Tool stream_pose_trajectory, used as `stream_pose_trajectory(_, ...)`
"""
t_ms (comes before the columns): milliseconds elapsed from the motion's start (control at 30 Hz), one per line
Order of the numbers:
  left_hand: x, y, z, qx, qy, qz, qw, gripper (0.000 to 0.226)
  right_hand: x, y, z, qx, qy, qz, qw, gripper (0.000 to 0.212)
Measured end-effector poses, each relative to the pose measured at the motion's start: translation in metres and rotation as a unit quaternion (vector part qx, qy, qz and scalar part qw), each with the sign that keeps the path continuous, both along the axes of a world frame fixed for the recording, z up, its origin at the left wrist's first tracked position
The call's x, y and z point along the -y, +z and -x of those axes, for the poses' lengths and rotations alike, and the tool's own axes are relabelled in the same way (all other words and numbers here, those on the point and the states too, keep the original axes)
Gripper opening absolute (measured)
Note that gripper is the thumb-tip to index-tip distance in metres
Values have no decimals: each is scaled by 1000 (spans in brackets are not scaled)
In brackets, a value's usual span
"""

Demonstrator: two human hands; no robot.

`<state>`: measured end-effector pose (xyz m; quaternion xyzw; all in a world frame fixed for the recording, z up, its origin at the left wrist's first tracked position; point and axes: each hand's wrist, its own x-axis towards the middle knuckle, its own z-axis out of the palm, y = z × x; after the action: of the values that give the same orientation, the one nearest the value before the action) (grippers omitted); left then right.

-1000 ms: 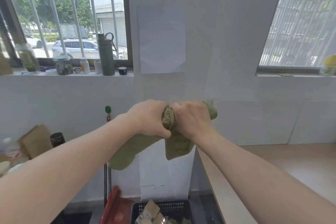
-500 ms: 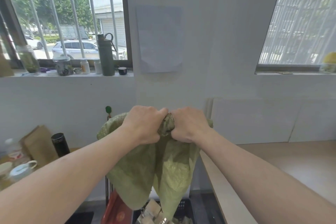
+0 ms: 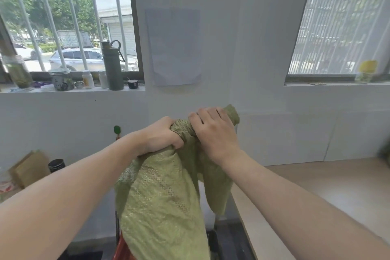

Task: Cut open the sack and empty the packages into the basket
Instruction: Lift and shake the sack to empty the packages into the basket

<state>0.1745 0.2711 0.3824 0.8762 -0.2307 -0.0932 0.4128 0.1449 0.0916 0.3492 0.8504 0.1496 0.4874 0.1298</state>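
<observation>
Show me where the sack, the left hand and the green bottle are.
sack (image 3: 164, 207): head view, hanging cloth.
left hand (image 3: 160, 136): head view, back of hand.
bottle (image 3: 112, 69): head view, its body.

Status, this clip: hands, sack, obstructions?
Left hand and right hand both grip the sack at its bunched top. Sack hangs limp below. No obstruction seen.

One head-worn camera looks forward at the near wall (image 3: 242, 38).

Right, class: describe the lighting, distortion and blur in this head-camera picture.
Head view: soft daylight from the left window and right window, no hard shadows; the wide lens slants the bars; sack, left hand and right hand fairly sharp, yellow jar blurred.
</observation>
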Motion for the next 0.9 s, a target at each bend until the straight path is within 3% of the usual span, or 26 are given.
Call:
stream_pose_trajectory(100,0,-2,5,-12,-41,3,999,20,1,6,-2,5,4,11,1000,14)
stream_pose_trajectory(200,0,-10,4,87,-73,-26,993,20,-2,13,-1,-39,-11,23,999,20)
stream_pose_trajectory(300,-7,-12,1,183,-50,-71,979,44,-5,13,4,-114,-21,-1,993,24)
stream_pose_trajectory(467,-11,-16,9,319,-7,-221,921,64,-8,12,11,-222,-66,-52,971,6)
stream_pose_trajectory(533,-9,-26,11,379,37,-254,889,67,-11,17,14,-248,-69,-96,962,9)
stream_pose_trajectory(600,-9,-33,12,405,78,-256,874,64,-15,21,16,-283,-66,-135,947,9)
stream_pose_trajectory(733,-8,-35,14,399,104,-247,877,32,-15,21,21,-337,-60,-171,924,7)
stream_pose_trajectory(900,-4,-25,18,340,120,-266,894,22,-6,13,20,-295,-25,-145,944,25)
